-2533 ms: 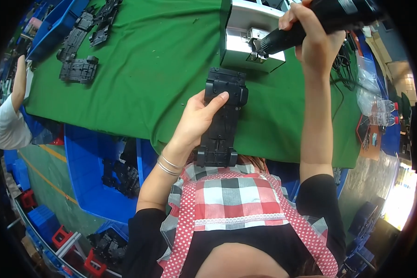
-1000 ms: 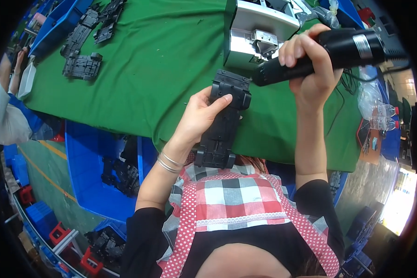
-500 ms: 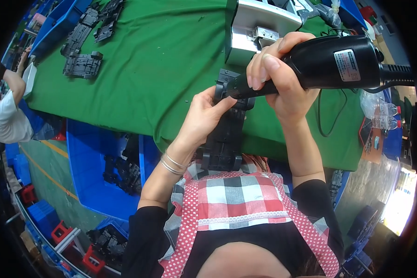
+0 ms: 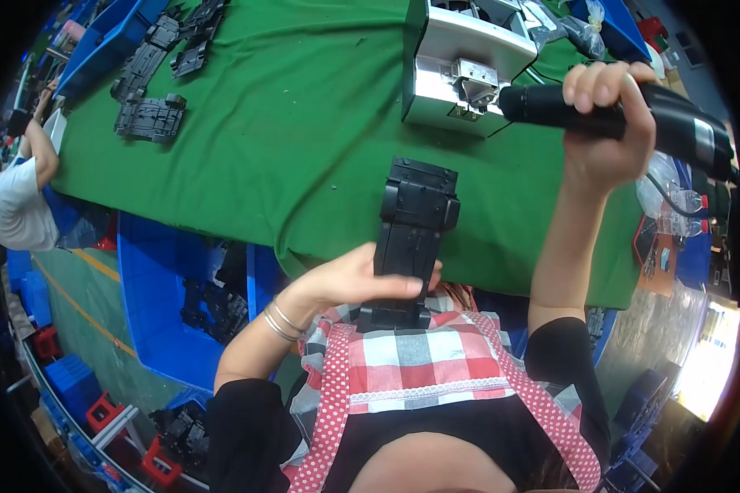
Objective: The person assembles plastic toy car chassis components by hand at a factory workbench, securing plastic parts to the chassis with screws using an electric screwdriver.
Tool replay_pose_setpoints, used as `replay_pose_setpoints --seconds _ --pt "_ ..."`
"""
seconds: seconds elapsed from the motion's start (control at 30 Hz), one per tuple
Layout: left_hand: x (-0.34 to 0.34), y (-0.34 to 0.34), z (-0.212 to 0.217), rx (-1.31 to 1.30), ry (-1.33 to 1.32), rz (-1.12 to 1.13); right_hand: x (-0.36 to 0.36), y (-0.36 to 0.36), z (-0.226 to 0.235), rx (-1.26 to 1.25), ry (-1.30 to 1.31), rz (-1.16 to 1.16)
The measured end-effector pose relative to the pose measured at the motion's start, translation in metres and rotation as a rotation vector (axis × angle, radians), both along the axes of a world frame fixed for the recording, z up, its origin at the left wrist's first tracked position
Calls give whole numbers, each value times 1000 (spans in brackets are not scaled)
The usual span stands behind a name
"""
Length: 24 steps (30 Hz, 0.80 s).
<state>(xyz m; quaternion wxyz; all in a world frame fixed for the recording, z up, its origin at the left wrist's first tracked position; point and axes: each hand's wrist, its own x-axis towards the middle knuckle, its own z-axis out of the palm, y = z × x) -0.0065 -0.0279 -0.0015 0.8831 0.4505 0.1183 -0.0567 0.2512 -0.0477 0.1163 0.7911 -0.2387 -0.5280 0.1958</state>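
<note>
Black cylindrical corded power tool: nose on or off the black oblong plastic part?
Off: right hand holds the tool near the silver boxy metal device, green cloth showing between tool and part.

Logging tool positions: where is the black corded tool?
In the head view, upper right: the right hand grips the black corded tool, tip near the silver machine.
</note>
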Motion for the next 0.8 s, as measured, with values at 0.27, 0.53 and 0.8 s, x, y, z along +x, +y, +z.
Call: replay_pose_setpoints --seconds 0.27,0.53,0.8 --pt "-11 18 16 213 -17 209 -16 31 -14 -177 -125 -281" --pt "10 43 7 54 44 694 -52 -11 -18 -181 141 182" --pt "17 41 9 46 42 704 -79 -13 -32 -274 111 134"
